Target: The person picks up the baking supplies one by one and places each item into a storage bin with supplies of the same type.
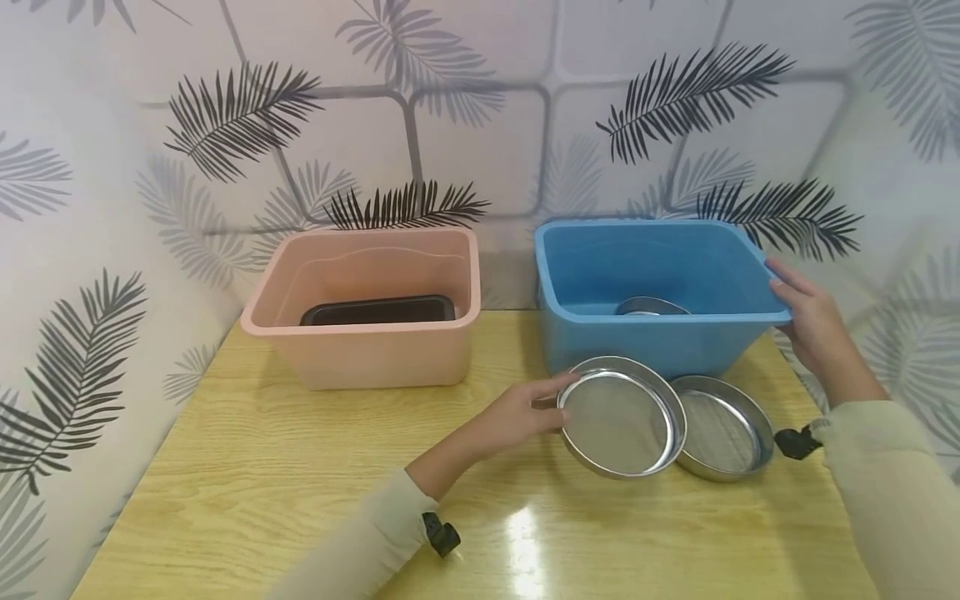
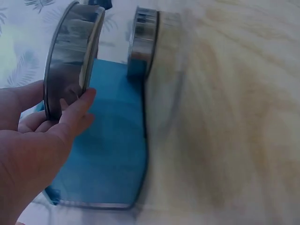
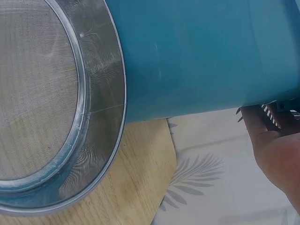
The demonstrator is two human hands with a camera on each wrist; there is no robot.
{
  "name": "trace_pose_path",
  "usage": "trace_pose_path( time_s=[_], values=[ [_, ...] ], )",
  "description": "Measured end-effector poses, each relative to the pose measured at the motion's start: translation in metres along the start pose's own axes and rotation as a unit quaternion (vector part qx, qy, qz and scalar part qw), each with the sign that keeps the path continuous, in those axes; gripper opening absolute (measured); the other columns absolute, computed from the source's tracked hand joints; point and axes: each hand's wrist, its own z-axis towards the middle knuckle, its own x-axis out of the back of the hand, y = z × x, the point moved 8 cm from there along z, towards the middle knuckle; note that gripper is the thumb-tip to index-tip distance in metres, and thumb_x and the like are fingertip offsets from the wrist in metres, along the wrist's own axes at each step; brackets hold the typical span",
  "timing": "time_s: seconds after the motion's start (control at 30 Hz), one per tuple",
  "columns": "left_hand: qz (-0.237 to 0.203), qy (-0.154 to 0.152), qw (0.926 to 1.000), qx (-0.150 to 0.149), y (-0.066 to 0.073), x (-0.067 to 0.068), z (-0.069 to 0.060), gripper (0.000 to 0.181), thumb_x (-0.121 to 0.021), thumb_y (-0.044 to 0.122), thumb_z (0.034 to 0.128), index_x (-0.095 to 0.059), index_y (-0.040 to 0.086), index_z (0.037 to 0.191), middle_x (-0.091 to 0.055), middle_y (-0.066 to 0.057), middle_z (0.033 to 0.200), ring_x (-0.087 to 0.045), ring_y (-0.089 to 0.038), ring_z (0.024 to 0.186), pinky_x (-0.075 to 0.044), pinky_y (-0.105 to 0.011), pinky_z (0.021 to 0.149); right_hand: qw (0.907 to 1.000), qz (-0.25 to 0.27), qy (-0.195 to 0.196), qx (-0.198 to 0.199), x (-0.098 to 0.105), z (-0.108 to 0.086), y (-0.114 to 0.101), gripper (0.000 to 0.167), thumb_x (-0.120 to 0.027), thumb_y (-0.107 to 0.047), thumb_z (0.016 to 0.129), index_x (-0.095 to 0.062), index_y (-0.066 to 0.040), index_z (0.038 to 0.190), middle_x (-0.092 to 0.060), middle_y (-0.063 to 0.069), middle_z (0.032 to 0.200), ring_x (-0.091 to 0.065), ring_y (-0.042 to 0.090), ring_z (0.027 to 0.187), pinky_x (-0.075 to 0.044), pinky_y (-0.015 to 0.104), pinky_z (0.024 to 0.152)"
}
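A round metal sieve [image 1: 617, 421] with a mesh bottom is held at its left rim by my left hand [image 1: 517, 417], tilted above the table in front of the blue bin [image 1: 637, 342]. In the left wrist view the left hand [image 2: 47, 126] pinches the sieve's metal wall [image 2: 72, 56] between thumb and fingers. A second sieve [image 1: 723, 429] lies on the table to its right, partly behind it. My right hand [image 1: 817, 325] grips the right rim of the blue bin. Inside that bin another round metal piece [image 1: 651, 306] shows partly.
To the left of the blue bin stands a pink bin [image 1: 382, 358] with a dark tray [image 1: 378, 311] inside. Both bins are at the back of the wooden table [image 1: 300, 467], against a leaf-patterned wall [image 1: 480, 150].
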Motion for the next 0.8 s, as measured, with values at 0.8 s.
trace_pose_path(
  time_s=[0.8],
  values=[
    [0.017, 0.025, 0.9967, -0.075, 0.117, 0.047, 0.053, 0.059, -0.059, 0.002, 0.1004, -0.04, 0.011, 0.155, -0.029, -0.005, 0.166, -0.052, -0.027, 0.137, -0.054, -0.034, 0.098, 0.9994, -0.029, -0.015, 0.009, 0.004, 0.0, 0.0, 0.064, -0.047, -0.042, 0.106, -0.02, -0.027, 0.162, -0.009, 0.007, 0.17, -0.014, 0.037, 0.153, -0.047, 0.019, 0.099]
  ],
)
